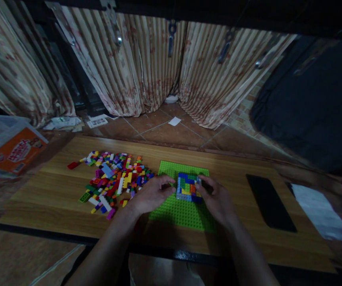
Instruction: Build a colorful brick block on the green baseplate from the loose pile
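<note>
A green studded baseplate (179, 216) lies on the wooden table. On it stands a low square build of toy bricks (185, 186) in blue, green, yellow, orange and grey. My left hand (154, 194) hovers over the plate's left side, its thumb and fingers apart with nothing between them, close to the build's left edge. At the right edge of the build, my right hand (218, 198) pinches a small bluish-grey brick (199, 180) between thumb and forefinger. Whether that brick touches the build I cannot tell.
A wide heap of loose coloured bricks (111, 182) spreads left of the plate. To the right lies a dark flat rectangular object (271, 202), with white paper (323, 210) past it. A clear plastic box (12, 147) with an orange label sits beyond the table's left end.
</note>
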`<act>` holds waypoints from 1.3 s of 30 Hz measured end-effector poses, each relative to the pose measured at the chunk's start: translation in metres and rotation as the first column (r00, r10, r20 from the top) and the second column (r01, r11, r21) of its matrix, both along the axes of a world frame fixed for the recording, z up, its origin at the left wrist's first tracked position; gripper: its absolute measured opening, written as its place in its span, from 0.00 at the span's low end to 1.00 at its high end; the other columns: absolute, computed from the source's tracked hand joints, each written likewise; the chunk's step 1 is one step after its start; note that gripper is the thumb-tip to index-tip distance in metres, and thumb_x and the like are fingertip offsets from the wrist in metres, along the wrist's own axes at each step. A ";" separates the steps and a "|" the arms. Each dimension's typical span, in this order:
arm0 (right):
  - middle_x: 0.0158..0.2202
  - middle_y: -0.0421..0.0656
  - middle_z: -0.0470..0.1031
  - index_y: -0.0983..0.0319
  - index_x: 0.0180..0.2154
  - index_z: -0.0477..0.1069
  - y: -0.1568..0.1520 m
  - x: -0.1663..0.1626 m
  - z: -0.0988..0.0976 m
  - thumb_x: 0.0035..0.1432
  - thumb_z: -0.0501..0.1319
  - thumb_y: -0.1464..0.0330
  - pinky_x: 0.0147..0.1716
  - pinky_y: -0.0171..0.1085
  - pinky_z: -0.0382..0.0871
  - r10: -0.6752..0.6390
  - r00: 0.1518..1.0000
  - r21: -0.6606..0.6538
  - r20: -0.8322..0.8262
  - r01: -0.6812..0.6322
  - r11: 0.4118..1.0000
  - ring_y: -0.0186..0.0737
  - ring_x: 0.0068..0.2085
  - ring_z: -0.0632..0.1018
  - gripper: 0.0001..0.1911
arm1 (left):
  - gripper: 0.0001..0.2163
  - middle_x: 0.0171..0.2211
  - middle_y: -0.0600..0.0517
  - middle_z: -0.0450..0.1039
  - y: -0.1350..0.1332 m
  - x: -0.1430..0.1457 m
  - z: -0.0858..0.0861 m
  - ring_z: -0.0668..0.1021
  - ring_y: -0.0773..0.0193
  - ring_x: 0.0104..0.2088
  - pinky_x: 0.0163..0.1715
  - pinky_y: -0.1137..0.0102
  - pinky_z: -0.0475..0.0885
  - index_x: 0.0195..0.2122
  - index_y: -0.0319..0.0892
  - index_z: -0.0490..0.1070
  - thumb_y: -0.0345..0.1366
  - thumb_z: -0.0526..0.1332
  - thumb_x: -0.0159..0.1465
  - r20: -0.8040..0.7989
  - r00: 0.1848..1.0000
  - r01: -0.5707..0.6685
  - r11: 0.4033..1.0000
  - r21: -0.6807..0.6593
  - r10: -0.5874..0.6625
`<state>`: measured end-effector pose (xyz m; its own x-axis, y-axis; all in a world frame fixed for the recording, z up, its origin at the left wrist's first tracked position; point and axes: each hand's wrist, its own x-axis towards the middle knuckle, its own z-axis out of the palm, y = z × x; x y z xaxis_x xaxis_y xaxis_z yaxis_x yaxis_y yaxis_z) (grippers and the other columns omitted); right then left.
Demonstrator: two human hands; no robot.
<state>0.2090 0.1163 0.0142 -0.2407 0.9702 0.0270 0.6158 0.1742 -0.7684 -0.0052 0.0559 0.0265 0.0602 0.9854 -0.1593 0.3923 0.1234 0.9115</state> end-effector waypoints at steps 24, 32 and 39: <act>0.47 0.52 0.74 0.63 0.50 0.72 0.005 -0.011 -0.008 0.50 0.61 0.57 0.46 0.49 0.69 -0.108 0.994 0.016 0.024 0.108 0.994 0.49 0.45 0.76 0.27 | 0.13 0.39 0.49 0.79 -0.002 0.005 -0.001 0.79 0.59 0.40 0.42 0.66 0.72 0.45 0.42 0.74 0.36 0.57 0.61 -0.088 0.996 -0.014 0.999 0.049 0.018; 0.48 0.51 0.74 0.61 0.53 0.71 0.000 -0.012 -0.017 0.55 0.57 0.57 0.49 0.50 0.68 -0.052 0.999 0.098 0.002 0.051 0.994 0.49 0.47 0.75 0.26 | 0.13 0.38 0.48 0.79 -0.002 0.007 0.002 0.79 0.60 0.39 0.39 0.68 0.72 0.46 0.40 0.73 0.36 0.56 0.61 -0.163 0.986 -0.012 0.999 0.047 0.020; 0.45 0.50 0.78 0.61 0.48 0.74 0.009 -0.002 -0.019 0.53 0.59 0.53 0.48 0.51 0.69 -0.157 0.975 -0.027 -0.155 0.155 0.988 0.50 0.45 0.77 0.26 | 0.14 0.34 0.50 0.78 -0.002 0.007 0.003 0.79 0.60 0.35 0.37 0.69 0.71 0.46 0.40 0.74 0.37 0.57 0.62 -0.192 0.981 -0.003 0.999 0.033 0.009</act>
<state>0.2070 0.1250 -0.0051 -0.0804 0.9960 0.0378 0.5067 0.0735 -0.8590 0.0014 0.0537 0.0300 0.0255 0.9905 -0.1351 0.5601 0.0978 0.8227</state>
